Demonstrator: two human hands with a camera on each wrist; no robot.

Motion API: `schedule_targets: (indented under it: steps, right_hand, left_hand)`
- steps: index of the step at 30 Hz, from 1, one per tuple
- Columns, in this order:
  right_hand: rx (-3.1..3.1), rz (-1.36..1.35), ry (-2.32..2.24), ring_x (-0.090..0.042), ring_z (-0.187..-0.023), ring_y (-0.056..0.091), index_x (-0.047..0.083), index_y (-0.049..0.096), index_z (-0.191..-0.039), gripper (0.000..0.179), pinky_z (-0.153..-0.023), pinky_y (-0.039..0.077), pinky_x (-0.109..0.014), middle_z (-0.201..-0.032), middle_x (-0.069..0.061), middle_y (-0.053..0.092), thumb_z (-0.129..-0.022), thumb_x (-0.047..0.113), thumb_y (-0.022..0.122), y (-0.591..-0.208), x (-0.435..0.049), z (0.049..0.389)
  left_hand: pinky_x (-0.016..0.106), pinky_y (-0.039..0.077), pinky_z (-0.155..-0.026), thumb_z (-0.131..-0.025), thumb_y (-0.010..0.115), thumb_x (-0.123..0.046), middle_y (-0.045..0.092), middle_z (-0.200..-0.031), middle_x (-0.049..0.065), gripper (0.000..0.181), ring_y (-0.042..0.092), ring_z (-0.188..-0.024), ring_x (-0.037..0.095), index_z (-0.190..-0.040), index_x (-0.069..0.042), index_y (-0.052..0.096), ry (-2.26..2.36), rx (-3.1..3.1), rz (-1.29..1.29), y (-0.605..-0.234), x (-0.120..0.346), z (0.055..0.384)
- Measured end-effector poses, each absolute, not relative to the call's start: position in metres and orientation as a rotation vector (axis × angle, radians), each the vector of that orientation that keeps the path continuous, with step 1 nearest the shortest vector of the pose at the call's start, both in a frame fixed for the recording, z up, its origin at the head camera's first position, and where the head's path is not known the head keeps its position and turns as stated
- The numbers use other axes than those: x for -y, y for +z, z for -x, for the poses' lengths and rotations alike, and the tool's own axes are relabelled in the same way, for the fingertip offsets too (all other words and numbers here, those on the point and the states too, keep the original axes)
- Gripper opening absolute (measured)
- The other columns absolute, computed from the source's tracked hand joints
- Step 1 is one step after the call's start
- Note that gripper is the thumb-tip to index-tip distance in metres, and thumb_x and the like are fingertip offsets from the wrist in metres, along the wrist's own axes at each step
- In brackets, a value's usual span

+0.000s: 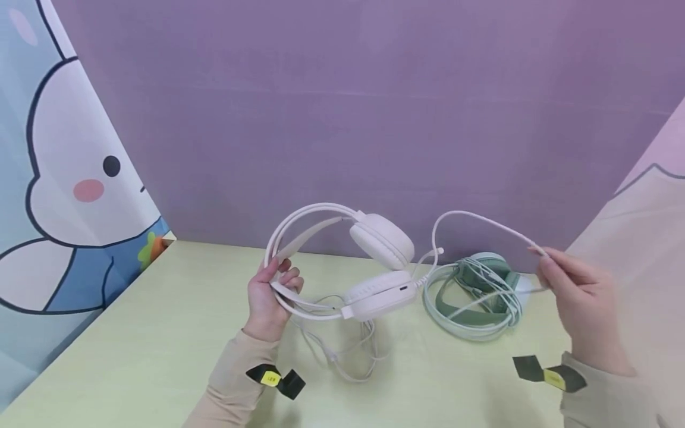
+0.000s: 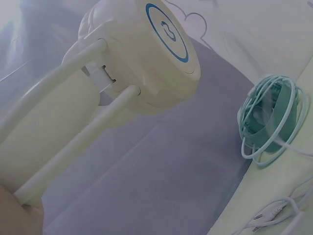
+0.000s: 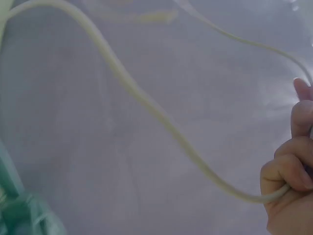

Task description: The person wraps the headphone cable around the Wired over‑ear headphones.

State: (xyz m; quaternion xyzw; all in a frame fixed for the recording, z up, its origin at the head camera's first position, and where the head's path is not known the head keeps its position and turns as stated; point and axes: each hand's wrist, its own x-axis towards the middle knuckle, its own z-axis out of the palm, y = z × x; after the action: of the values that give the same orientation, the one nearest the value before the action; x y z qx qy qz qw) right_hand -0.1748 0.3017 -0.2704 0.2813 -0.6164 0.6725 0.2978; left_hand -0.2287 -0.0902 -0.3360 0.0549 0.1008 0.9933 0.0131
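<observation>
White over-ear headphones (image 1: 381, 294) are held up above the table, tipped on their side with the ear cups to the right. My left hand (image 1: 270, 300) grips them by the headband, fingers curled round its bars. In the left wrist view one ear cup (image 2: 142, 54) shows a blue ring on its outer face. From the cups a white cable (image 1: 484, 220) arcs to my right hand (image 1: 583, 303), which pinches it between thumb and finger. The right wrist view shows the cable (image 3: 166, 122) running into the curled fingers. A short microphone boom (image 1: 428, 254) sticks out beside the cups.
Green headphones (image 1: 471, 330) wrapped in their pale cable lie on the table at the back right. More white cable (image 1: 348, 377) lies loosely looped below the white headphones. A purple wall (image 1: 342, 119) closes off the back, with printed cartoon panels (image 1: 80, 154) at the sides.
</observation>
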Motion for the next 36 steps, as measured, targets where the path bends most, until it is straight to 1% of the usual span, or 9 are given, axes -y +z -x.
schedule_targets:
  steps: [3,5,10,14,17,22,28,32,36]
  right_hand:
    - [1.770,-0.526,1.715,-0.002,-0.062,0.053,0.005,0.073,-0.097,0.037,-0.057,0.043,-0.010,-0.070,0.007,0.066,-0.088,-0.018,0.046,-0.296,-0.309,0.181]
    - [1.815,-0.588,1.739,-0.004,-0.059,0.051,0.006,0.071,-0.098,0.038,-0.050,0.038,-0.014,-0.070,0.006,0.064,-0.090,-0.017,0.042,-0.311,-0.313,0.184]
    - [2.193,-0.589,1.759,-0.006,-0.060,0.053,0.014,0.058,-0.107,0.028,-0.051,0.041,-0.019,-0.072,0.004,0.060,-0.096,-0.005,0.041,-0.333,-0.316,0.189]
    - [2.641,-0.516,1.579,-0.008,-0.060,0.054,0.005,0.048,-0.119,0.020,-0.056,0.048,-0.024,-0.072,0.003,0.055,-0.100,0.008,0.044,-0.342,-0.310,0.197]
    - [2.689,-0.506,1.518,-0.007,-0.055,0.047,0.001,0.052,-0.115,0.021,-0.049,0.043,-0.026,-0.067,0.006,0.048,-0.102,0.013,0.040,-0.344,-0.303,0.199]
    - [2.332,-0.525,1.850,-0.012,-0.050,0.029,0.020,0.063,-0.098,0.029,-0.043,0.023,-0.029,-0.064,0.010,0.041,-0.102,0.010,0.036,-0.340,-0.297,0.192]
    - [2.043,-0.630,2.244,-0.017,-0.059,0.019,0.017,0.065,-0.105,0.032,-0.050,0.014,-0.029,-0.070,0.010,0.043,-0.102,0.007,0.034,-0.321,-0.278,0.188]
    - [2.397,-0.448,1.742,-0.008,-0.053,0.030,0.011,0.062,-0.110,0.021,-0.044,0.024,-0.024,-0.067,0.008,0.044,-0.100,0.010,0.044,-0.302,-0.254,0.183]
    - [2.739,-0.398,1.038,-0.006,-0.047,0.036,0.001,0.058,-0.118,0.026,-0.043,0.035,-0.024,-0.061,0.005,0.046,-0.097,0.015,0.050,-0.294,-0.234,0.174]
  left_hand:
    - [0.017,0.034,-0.046,-0.099,0.037,-0.006,0.036,-0.079,0.003,0.018,0.033,-0.051,0.010,-0.115,-0.009,0.044,3.099,-0.333,-0.159,-0.335,0.091,0.228]
    - [0.017,0.035,-0.046,-0.099,0.036,-0.006,0.036,-0.079,0.003,0.021,0.033,-0.051,0.010,-0.119,-0.009,0.044,3.102,-0.333,-0.162,-0.335,0.091,0.227]
    - [0.017,0.035,-0.047,-0.098,0.038,-0.006,0.035,-0.079,0.003,0.022,0.034,-0.052,0.011,-0.119,-0.009,0.045,3.103,-0.303,-0.207,-0.333,0.091,0.226]
    - [0.016,0.036,-0.047,-0.097,0.042,-0.005,0.036,-0.079,0.003,0.016,0.035,-0.052,0.010,-0.113,-0.009,0.045,3.115,-0.329,-0.246,-0.332,0.091,0.223]
    - [0.016,0.035,-0.047,-0.097,0.042,-0.005,0.037,-0.079,0.003,0.009,0.033,-0.053,0.009,-0.104,-0.009,0.045,3.155,-0.369,-0.257,-0.331,0.089,0.222]
    - [0.015,0.033,-0.046,-0.097,0.040,-0.001,0.037,-0.076,0.003,0.010,0.032,-0.052,0.009,-0.100,-0.008,0.048,3.271,-0.384,-0.181,-0.328,0.082,0.222]
    - [0.014,0.032,-0.046,-0.097,0.033,0.003,0.034,-0.071,-0.002,0.033,0.031,-0.051,0.006,-0.125,-0.011,0.045,3.341,-0.673,-0.140,-0.331,0.076,0.221]
    - [0.013,0.032,-0.048,-0.097,0.033,0.005,0.035,-0.074,-0.003,0.050,0.031,-0.053,0.005,-0.145,-0.008,0.029,3.369,-0.912,-0.165,-0.334,0.072,0.219]
    - [0.013,0.033,-0.048,-0.097,0.033,0.004,0.034,-0.073,-0.004,0.051,0.032,-0.053,0.005,-0.146,-0.007,0.026,3.406,-0.864,-0.193,-0.334,0.070,0.218]
